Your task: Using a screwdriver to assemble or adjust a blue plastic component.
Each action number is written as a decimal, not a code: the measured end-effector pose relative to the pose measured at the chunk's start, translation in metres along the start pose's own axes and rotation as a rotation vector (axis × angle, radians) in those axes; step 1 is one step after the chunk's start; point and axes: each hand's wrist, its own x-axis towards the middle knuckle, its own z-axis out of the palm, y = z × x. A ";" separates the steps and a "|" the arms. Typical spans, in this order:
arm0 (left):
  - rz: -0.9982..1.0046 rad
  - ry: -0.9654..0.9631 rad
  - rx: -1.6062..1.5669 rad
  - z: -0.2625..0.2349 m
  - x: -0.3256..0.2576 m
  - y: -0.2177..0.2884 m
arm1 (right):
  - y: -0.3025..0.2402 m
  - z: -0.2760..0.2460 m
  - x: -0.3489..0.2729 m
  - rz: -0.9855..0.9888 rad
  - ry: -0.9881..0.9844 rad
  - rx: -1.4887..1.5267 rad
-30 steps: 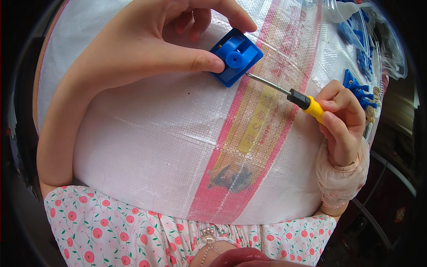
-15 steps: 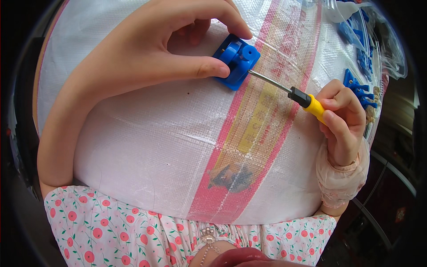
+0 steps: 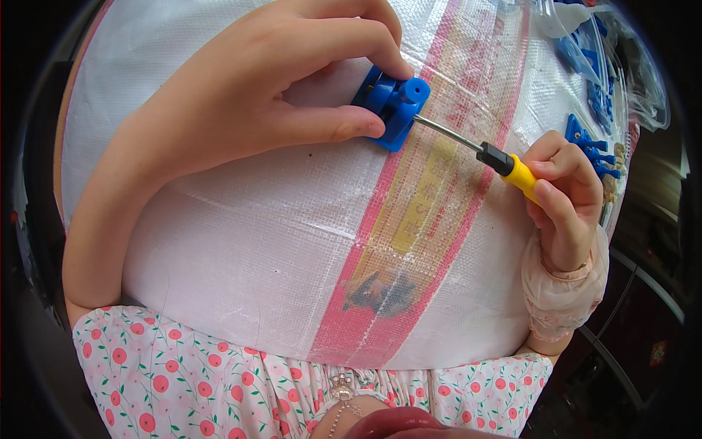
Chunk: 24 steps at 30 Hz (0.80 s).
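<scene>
Between the thumb and fingers of my left hand is a small blue plastic part, held down on the white woven sheet. It has a flat base, a round post with a hole in its top, and a curved piece beside the post. My right hand pinches the yellow handle of a screwdriver between thumb and fingertips. Its metal shaft points left, and the tip meets the right side of the blue part. Whether a screw sits at the tip is hidden.
Other blue plastic parts lie at the right beyond my right hand. Further back are more blue pieces, a white bottle-like piece and clear plastic bags. The woven sheet, with a pink-edged printed stripe, covers the table.
The blue part has tilted a little, its post leaning further right, and my left index finger has come down against it. The screwdriver has shifted slightly right, its tip still at the part.
</scene>
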 end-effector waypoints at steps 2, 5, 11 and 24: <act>0.001 -0.006 -0.027 0.000 0.001 -0.002 | 0.002 -0.001 0.000 -0.023 -0.005 -0.010; -0.018 -0.021 -0.040 -0.004 0.002 0.003 | 0.003 -0.001 0.000 -0.033 0.002 -0.013; -0.003 -0.028 -0.027 -0.006 0.003 0.005 | 0.004 -0.001 -0.001 -0.064 0.009 -0.042; -0.002 -0.025 0.061 0.000 0.002 0.002 | 0.004 0.000 -0.001 -0.067 0.026 -0.049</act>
